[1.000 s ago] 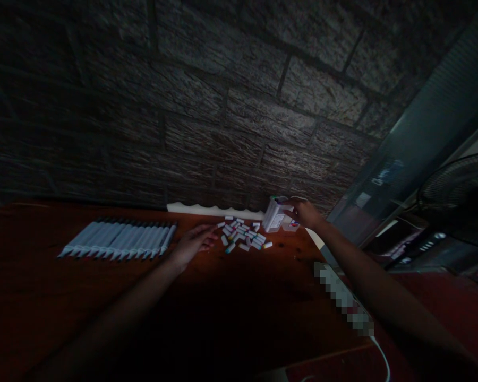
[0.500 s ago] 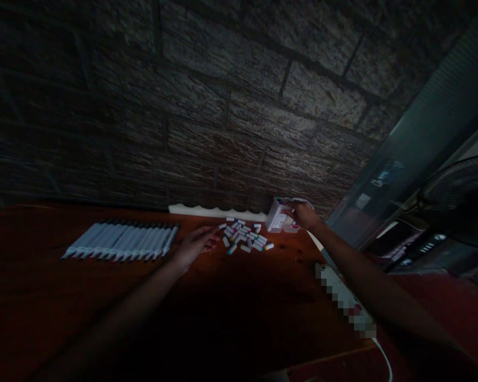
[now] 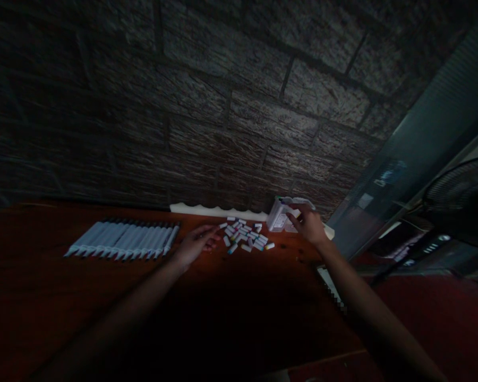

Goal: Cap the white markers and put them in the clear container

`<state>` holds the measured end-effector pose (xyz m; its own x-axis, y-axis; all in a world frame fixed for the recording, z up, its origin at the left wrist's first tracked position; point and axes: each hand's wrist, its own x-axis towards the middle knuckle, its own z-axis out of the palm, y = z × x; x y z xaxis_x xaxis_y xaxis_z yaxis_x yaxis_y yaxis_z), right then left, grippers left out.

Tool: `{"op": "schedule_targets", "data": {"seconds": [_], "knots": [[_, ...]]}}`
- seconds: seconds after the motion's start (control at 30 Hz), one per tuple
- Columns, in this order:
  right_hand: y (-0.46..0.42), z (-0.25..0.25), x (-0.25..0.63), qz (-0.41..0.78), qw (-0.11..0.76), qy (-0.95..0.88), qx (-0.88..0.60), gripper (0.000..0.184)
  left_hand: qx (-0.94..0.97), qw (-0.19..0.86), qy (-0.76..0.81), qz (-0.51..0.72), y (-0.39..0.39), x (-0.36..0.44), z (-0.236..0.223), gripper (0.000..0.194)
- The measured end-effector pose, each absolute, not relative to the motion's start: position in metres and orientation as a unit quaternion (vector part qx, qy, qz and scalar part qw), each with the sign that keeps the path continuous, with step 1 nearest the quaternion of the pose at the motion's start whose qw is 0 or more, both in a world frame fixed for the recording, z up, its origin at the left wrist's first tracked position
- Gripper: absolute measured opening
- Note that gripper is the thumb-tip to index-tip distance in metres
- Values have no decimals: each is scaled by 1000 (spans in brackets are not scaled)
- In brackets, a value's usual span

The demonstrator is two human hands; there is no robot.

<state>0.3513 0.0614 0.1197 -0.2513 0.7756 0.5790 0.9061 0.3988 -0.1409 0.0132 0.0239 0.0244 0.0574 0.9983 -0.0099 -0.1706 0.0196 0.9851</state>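
My left hand (image 3: 199,245) hovers at the left edge of a scattered pile of marker caps (image 3: 245,233). Its thumb and forefinger are closed on one white marker cap (image 3: 222,226). A clear plastic case (image 3: 276,218) stands upright against the wall, with a few coloured marker ends showing at its top. Beside that case, my right hand (image 3: 307,223) has its thumb and forefinger apart, and I see nothing between them. Left of my left hand, a row of uncapped white markers (image 3: 123,240) lies side by side, tips towards me.
A white strip with a wavy edge (image 3: 215,212) lies along the foot of the brick wall (image 3: 263,122). A partly hidden white power strip (image 3: 330,284) is under my right forearm. A black fan (image 3: 462,201) stands beyond the right edge of the wooden table (image 3: 231,307).
My right hand has drawn back from the top of the case, down and to the right, its thumb and forefinger now apart. My left hand and the caps have stayed put.
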Motion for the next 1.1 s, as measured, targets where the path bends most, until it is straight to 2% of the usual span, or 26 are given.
{"op": "schedule_targets", "data": {"seconds": [0.07, 0.17, 0.27, 0.33, 0.47, 0.53, 0.67, 0.8, 0.97, 1.03, 1.1], "knots": [[54, 105, 338, -94, 342, -769, -532, 26, 497, 522, 447, 530, 27, 13, 19, 41], [54, 80, 315, -39, 346, -775, -527, 21, 592, 401, 475, 513, 28, 12, 13, 35], [55, 56, 299, 6, 364, -760, -538, 24, 721, 192, 545, 382, 22, 7, 17, 27], [52, 43, 296, 25, 376, -751, -543, 26, 735, 58, 618, 274, 15, 3, 27, 30], [41, 29, 300, 45, 351, -763, -541, 25, 674, -84, 715, 167, 6, -11, 51, 41], [36, 28, 300, 49, 352, -759, -545, 24, 651, -90, 744, 122, 6, -19, 58, 42], [31, 32, 292, 71, 341, -779, -520, 19, 637, -25, 770, 28, 12, -28, 56, 37], [27, 29, 282, 92, 302, -823, -472, 17, 648, -23, 762, -1, 15, -27, 49, 37], [22, 24, 274, 91, 274, -850, -440, 22, 668, 12, 743, 28, 16, -27, 46, 34], [21, 23, 272, 89, 267, -857, -432, 24, 686, 68, 720, 82, 19, -28, 45, 28], [20, 23, 270, 86, 264, -860, -428, 27, 683, 165, 686, 189, 22, -27, 44, 26]]}}
